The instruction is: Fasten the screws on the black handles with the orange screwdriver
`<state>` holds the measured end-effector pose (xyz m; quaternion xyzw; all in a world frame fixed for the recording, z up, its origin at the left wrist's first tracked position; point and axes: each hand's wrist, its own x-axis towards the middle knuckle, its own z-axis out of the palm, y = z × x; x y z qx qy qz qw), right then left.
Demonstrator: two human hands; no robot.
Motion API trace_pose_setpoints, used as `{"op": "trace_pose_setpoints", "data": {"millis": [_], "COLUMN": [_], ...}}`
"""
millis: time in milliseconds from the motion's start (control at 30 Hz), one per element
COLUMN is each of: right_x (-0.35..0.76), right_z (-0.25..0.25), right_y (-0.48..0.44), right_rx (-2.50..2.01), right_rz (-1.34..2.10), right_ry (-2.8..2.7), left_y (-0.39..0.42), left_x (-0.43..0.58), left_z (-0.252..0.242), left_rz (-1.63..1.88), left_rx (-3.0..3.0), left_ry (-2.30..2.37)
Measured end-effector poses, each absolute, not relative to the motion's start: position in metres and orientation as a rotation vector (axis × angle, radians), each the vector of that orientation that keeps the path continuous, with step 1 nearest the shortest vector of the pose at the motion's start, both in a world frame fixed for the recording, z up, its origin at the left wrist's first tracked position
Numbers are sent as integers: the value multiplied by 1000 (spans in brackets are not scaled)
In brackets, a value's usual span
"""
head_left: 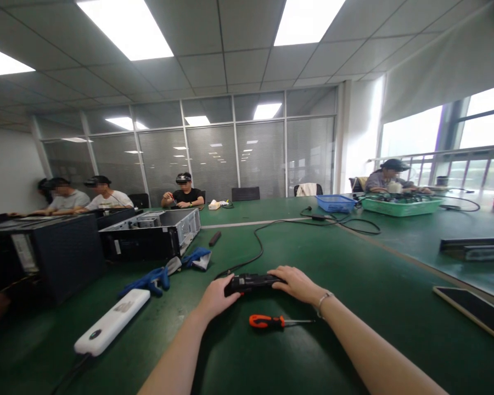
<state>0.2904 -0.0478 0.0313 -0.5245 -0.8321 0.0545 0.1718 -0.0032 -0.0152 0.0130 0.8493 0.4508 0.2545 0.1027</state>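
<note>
A long black tool-like device (253, 282) lies across the green table in front of me; I cannot make out its exact kind. My left hand (219, 299) is closed around its left end, thumb along the near side, where a bit of red shows. At the other end, my right hand (298, 282) grips with bent fingers laid over the top. A black cable (260, 247) runs away from behind the device's left end. Just nearer to me lies a screwdriver (267, 322) with an orange-and-black handle, its shaft pointing right; neither hand touches it.
To the left are blue work gloves (154, 280), a white power strip (113, 322), an open computer case (148, 236) and a dark case (66, 252). A phone-like slab (473, 310) lies at right. Farther back are blue (335, 203) and green (401, 206) baskets. Several people sit around.
</note>
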Motion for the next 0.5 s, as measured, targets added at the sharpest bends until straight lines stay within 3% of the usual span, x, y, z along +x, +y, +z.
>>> {"op": "trace_pose_setpoints", "data": {"millis": [267, 500], "right_x": [296, 349], "right_z": [31, 11], "right_y": [-44, -37], "right_rx": [-1524, -1861], "right_rz": [118, -37], "right_ry": [-2357, -2105], "left_y": [-17, -19], "left_x": [-4, -8], "left_z": [15, 17], "left_rz": [788, 812], "left_rx": [2558, 2555], "left_ry": [1400, 1433]}}
